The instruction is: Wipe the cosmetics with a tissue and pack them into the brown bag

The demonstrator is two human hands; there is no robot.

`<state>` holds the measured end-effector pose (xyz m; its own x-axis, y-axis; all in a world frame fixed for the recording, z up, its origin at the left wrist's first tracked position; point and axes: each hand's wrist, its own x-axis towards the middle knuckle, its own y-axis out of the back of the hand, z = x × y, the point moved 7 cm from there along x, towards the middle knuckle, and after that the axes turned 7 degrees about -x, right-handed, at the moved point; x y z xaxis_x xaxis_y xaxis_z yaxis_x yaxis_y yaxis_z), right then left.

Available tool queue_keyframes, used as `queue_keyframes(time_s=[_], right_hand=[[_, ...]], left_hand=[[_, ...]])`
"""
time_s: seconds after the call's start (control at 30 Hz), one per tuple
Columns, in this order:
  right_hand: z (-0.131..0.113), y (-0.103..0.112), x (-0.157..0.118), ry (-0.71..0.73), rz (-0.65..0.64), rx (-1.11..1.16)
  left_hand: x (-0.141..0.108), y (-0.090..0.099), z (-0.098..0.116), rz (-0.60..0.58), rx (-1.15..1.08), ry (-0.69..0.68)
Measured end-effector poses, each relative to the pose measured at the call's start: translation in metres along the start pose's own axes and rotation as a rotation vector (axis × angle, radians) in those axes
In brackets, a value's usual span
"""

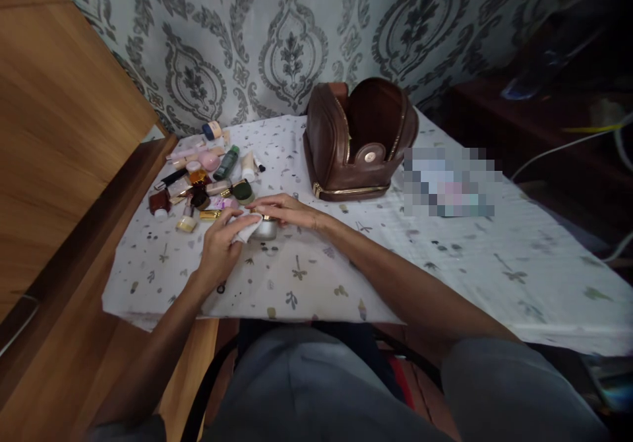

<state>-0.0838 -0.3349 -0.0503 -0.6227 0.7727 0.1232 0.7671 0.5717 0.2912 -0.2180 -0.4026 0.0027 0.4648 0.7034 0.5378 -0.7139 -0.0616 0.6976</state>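
A small cosmetic jar (266,230) with a pale silvery body stands on the patterned tablecloth near the front. From its right side, my right hand (289,210) closes over the top of the jar, so the lid is mostly hidden. My left hand (221,243) pinches a folded white wipe (246,229) against the jar's left side. Just beyond my hands sits a dark green-lidded jar (242,191). A gold tube (210,215) and a small jar with a cream-coloured base (186,223) lie to the left of my left hand.
Several bottles and tubes crowd the table's left part, among them a green bottle (227,163) and a pink sponge (209,160). An unzipped brown leather bag (332,132) stands at the back. Right of it lies a blurred-out item (448,183). A wooden panel (64,99) borders the left.
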Motion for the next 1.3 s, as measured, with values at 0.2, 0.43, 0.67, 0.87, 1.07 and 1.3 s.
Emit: queue_keyframes(time_s=[0.2, 0.43, 0.67, 0.87, 1.07, 1.3], right_hand=[[0.002, 0.000, 0.002, -0.009, 0.017, -0.004], [0.003, -0.004, 0.002, -0.012, 0.025, -0.009], [0.004, -0.001, 0.002, -0.040, 0.034, 0.004], [0.002, 0.009, 0.001, -0.048, 0.179, -0.207], [0.002, 0.007, 0.004, 0.009, 0.189, -0.145], [-0.003, -0.003, 0.001, 0.017, -0.001, 0.031]], left_hand=[[-0.001, 0.003, 0.005, -0.066, 0.014, -0.039], [-0.021, 0.008, 0.000, -0.153, 0.019, -0.021], [0.000, 0.003, 0.001, -0.073, 0.027, -0.003], [-0.006, -0.001, 0.006, -0.128, -0.022, -0.023], [-0.020, 0.001, 0.002, -0.161, -0.057, 0.010], [0.002, 0.002, 0.004, -0.051, -0.009, 0.016]])
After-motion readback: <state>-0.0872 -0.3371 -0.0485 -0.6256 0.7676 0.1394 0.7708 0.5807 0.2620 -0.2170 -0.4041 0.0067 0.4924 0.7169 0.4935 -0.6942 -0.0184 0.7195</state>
